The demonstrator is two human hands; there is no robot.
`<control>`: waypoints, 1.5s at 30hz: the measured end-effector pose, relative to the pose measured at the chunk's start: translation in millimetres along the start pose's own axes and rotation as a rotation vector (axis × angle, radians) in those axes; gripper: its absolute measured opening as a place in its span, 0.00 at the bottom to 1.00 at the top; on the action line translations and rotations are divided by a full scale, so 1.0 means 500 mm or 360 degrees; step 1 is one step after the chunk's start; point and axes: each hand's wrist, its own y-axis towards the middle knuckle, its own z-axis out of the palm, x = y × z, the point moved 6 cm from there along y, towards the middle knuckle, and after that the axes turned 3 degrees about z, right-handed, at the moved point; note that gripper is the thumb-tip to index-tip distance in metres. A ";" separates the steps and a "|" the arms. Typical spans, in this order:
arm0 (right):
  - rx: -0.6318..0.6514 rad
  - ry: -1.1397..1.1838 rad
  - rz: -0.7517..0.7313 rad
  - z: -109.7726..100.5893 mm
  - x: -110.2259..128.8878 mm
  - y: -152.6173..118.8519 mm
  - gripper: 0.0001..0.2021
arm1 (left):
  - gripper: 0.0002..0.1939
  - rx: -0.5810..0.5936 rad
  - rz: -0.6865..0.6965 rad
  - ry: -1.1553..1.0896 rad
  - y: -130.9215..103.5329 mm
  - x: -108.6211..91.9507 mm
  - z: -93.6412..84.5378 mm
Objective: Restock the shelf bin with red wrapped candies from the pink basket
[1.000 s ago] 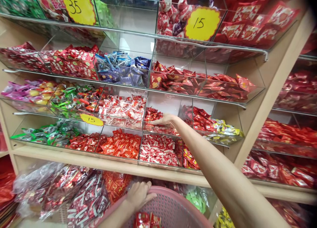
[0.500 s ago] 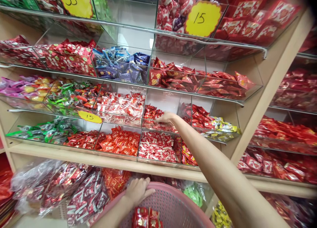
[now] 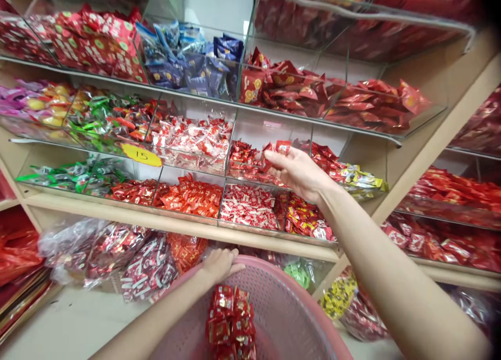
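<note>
My right hand (image 3: pixel 301 173) is raised in front of the clear bins, its fingers closed on small red-wrapped candies (image 3: pixel 283 146). Just behind and left of it, a bin holds more red candies (image 3: pixel 243 157). My left hand (image 3: pixel 219 265) grips the far rim of a pink perforated plastic basket (image 3: pixel 291 300), thumb toward the inside; the rim partly hides the fingers' hold. Shiny red packets (image 3: pixel 230 318) lie stacked in the basket, below my left hand.
Wooden shelves carry clear divided bins of wrapped sweets, including blue packets (image 3: pixel 195 70) and red-and-white candies (image 3: pixel 248 206). A yellow price tag (image 3: pixel 141 155) hangs on one bin edge. Bagged sweets (image 3: pixel 151 268) lie under the bottom shelf (image 3: pixel 188 225).
My right hand has come up and back out of the red candy bin, now with candies in its fingers. The view has tilted down, showing more of the basket. My left hand keeps the rim.
</note>
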 end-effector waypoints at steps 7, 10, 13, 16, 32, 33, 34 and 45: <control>0.0581 -0.0127 0.0570 0.088 -0.286 -0.226 0.16 | 0.25 0.0064 0.0022 -0.0024 -0.002 -0.005 0.002; 0.0605 -0.0224 0.0724 0.085 -0.407 -0.282 0.15 | 0.26 0.0050 0.0025 -0.0018 -0.002 -0.007 0.001; 0.0601 -0.0476 0.0735 0.072 -0.472 -0.310 0.14 | 0.30 0.0032 0.0027 -0.0006 0.000 -0.009 0.002; 0.0702 -0.0853 0.0616 0.075 -0.492 -0.331 0.13 | 0.32 0.0034 0.0034 -0.0001 0.003 -0.012 0.005; 0.1403 -0.2097 -0.0173 0.153 -0.484 -0.430 0.09 | 0.32 0.0044 0.0027 0.0020 -0.003 -0.019 0.002; 0.1397 -0.2137 -0.0232 0.157 -0.486 -0.432 0.08 | 0.32 0.0046 0.0023 0.0019 -0.003 -0.020 0.001; 0.1386 -0.2175 -0.0282 0.160 -0.489 -0.433 0.07 | 0.31 0.0047 0.0019 0.0020 -0.004 -0.021 0.001; 0.1270 -0.2049 -0.0224 0.131 -0.513 -0.418 0.06 | 0.31 0.0047 0.0014 0.0044 -0.005 -0.027 -0.003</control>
